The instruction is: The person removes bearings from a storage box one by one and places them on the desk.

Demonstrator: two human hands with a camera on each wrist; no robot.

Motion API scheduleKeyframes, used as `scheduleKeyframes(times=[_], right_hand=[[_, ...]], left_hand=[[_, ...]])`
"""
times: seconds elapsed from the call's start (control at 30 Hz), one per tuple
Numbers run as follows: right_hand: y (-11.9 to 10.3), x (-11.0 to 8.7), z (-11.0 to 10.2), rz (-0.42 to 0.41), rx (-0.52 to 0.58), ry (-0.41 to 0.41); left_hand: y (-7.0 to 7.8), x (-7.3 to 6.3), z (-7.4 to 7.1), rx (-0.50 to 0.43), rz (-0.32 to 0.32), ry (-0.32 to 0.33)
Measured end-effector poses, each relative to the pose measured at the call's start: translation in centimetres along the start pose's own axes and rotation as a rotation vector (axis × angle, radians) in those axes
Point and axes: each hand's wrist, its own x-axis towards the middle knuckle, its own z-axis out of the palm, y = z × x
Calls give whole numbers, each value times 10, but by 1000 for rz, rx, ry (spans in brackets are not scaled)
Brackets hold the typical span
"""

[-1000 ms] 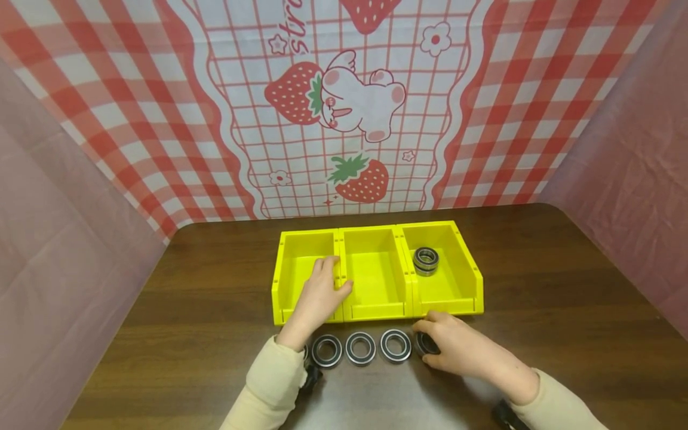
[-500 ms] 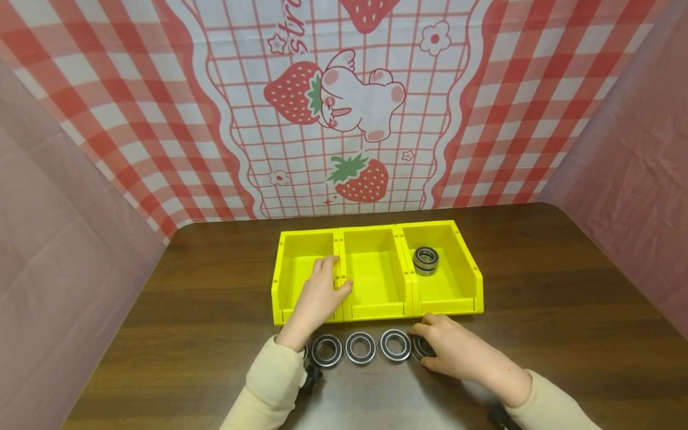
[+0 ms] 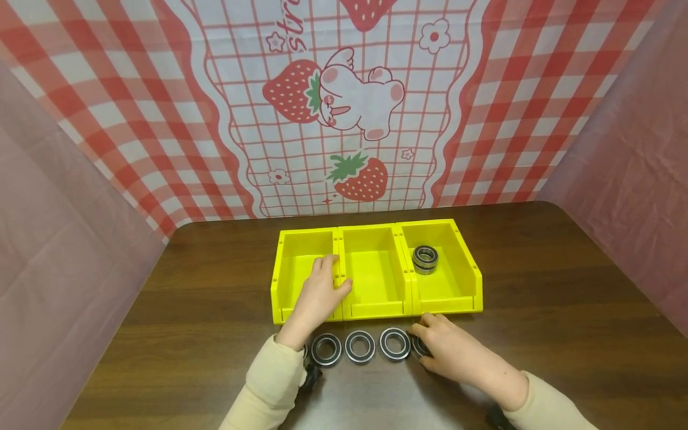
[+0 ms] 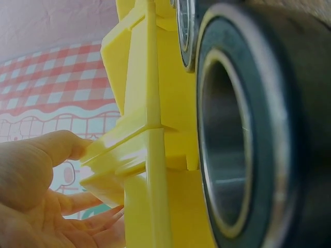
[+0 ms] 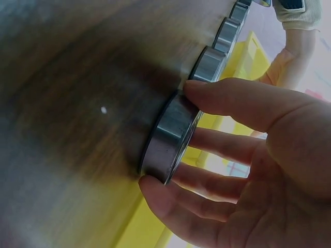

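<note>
My right hand [image 3: 454, 349] holds a ball bearing [image 5: 173, 137] at the right end of a row on the table, thumb on one side and fingertips on the other. In the head view the hand covers much of that bearing. Left of it lie more bearings, [image 3: 395, 344] the nearest close beside it. My left hand [image 3: 319, 295] rests over the divider between the left and middle yellow bins [image 3: 371, 310], its fingers loosely spread. In the left wrist view, its thumb reaches the bin rim. Two stacked bearings [image 3: 425, 258] sit in the right bin.
The three joined bins stand on a brown wooden table [image 3: 215, 280], just behind the row. A strawberry-print cloth [image 3: 360, 119] hangs at the back, with pink cloth on both sides. The left wrist hides the row's left end.
My right hand has shifted slightly left with the bearing, bringing it closer to its neighbour in the row. The left hand stays in place on the bins.
</note>
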Motion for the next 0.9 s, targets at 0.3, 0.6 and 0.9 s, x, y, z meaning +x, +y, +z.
scheduleKeyframes(times=[0.3, 0.6, 0.9], right_hand=[[1, -2, -3, 6, -3, 2], [2, 3, -19, -1, -4, 64], [21, 18, -48, 110, 83, 115]], left_hand=[[1, 0, 1, 7, -10, 11], [11, -1, -1, 50, 58, 88], [35, -4, 3, 82, 189, 22]])
